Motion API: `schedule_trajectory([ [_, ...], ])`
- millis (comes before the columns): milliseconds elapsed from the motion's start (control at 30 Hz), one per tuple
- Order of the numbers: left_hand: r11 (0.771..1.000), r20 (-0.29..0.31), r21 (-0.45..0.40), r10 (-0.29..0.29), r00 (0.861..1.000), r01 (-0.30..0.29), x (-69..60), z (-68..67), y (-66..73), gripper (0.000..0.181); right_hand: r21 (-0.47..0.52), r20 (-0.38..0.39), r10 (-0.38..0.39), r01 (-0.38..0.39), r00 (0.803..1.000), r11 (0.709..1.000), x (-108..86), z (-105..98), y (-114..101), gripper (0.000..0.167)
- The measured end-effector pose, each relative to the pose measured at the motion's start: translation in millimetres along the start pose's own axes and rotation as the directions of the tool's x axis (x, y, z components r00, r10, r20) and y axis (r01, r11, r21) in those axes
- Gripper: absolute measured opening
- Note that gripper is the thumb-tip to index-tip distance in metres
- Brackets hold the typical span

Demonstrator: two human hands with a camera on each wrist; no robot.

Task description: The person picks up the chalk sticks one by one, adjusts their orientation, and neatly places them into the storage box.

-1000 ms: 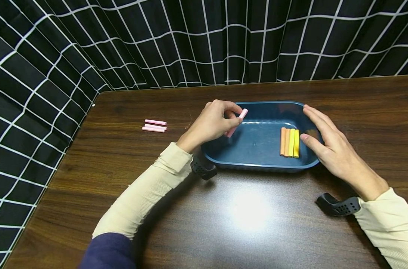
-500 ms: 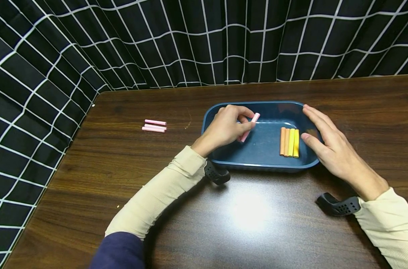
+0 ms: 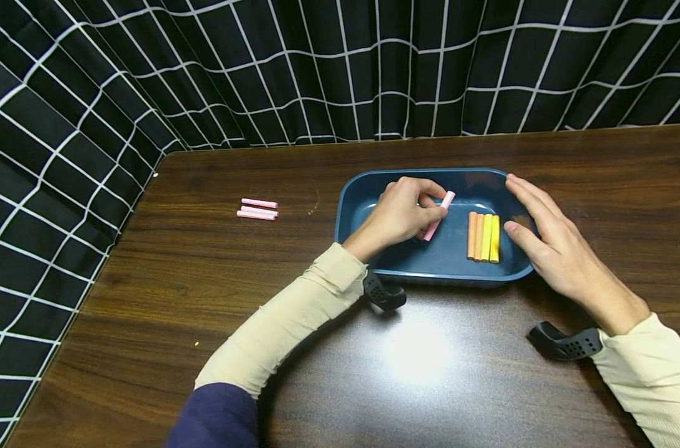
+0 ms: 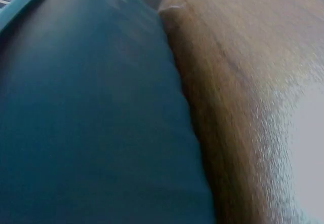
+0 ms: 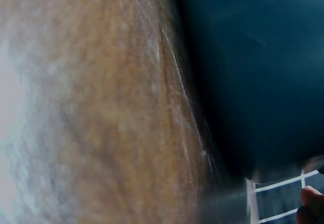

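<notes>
Pink stick [image 3: 448,198] is pinched by the left grip [image 3: 404,210], both ends protruding; right grip [image 3: 557,252] is spread at the tray [image 3: 446,258].

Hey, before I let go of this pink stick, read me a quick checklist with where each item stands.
1. Pink stick pinched in the left hand: ok.
2. Right hand at the right end of the blue tray: ok.
3. Orange and yellow sticks side by side: ok.
4. Pink stick lined up parallel with them: not ok, it slants.
5. Pink stick touching the tray floor: cannot tell.
6. All pink sticks in the tray: not ok, three loose pink sticks lie on the table.
</notes>
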State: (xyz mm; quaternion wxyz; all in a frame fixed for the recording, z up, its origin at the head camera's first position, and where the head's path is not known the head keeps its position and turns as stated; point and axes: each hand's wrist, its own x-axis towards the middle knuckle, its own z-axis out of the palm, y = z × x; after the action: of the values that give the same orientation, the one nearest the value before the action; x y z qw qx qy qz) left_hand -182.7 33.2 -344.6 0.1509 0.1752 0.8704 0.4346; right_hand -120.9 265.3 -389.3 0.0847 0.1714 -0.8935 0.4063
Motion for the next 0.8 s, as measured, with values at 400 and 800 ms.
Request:
schedule_trajectory([
  [400,0.986,0.032,0.158,-0.059,0.998,0.053,6.8,17.4,12.6,0.032,0.006,0.002,0.008,-0.008,1.000,1.000,0.5,0,0,0.060],
  [800,0.984,0.036,0.145,-0.110,0.993,0.104,10.6,25.5,7.4,0.028,0.001,-0.007,-0.002,0.002,1.000,1.000,0.6,1,0,0.059],
])
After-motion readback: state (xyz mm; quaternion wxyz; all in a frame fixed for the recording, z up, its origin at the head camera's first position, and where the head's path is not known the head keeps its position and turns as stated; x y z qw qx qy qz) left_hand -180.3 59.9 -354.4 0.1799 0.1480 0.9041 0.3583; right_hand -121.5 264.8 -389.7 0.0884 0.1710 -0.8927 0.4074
